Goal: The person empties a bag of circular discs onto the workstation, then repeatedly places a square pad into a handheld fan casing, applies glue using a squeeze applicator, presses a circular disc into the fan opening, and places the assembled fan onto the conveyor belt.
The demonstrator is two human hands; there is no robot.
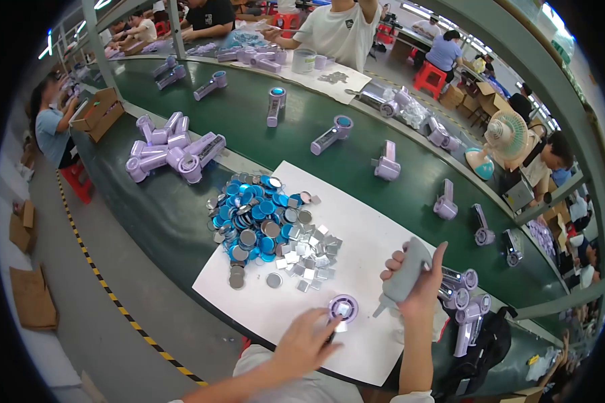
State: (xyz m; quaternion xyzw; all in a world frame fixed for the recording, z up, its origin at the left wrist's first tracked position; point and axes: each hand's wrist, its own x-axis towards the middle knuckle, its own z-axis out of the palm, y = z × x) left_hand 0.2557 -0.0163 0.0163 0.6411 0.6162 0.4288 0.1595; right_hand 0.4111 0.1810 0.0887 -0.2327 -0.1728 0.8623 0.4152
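On a white board [376, 232], a round purple part [343, 307] lies near the front edge, with a small silvery square at its centre. My left hand [306, 344] reaches over it, a fingertip touching the centre; the fingers are partly spread and blurred. To the right, my right hand [420, 282] is wrapped round a grey bottle [407, 272], its nozzle pointing down to the left. Left of centre is a heap of blue and silver discs [252, 218]. Silver squares [312, 252] lie beside the heap.
Purple devices [175, 151] are piled at the upper left, more [465, 309] at the right beside a black bag [487, 349]. Single purple devices [387, 161] lie along the green belt [242, 114]. A co-worker [343, 33] sits across; a fan [505, 138] stands right.
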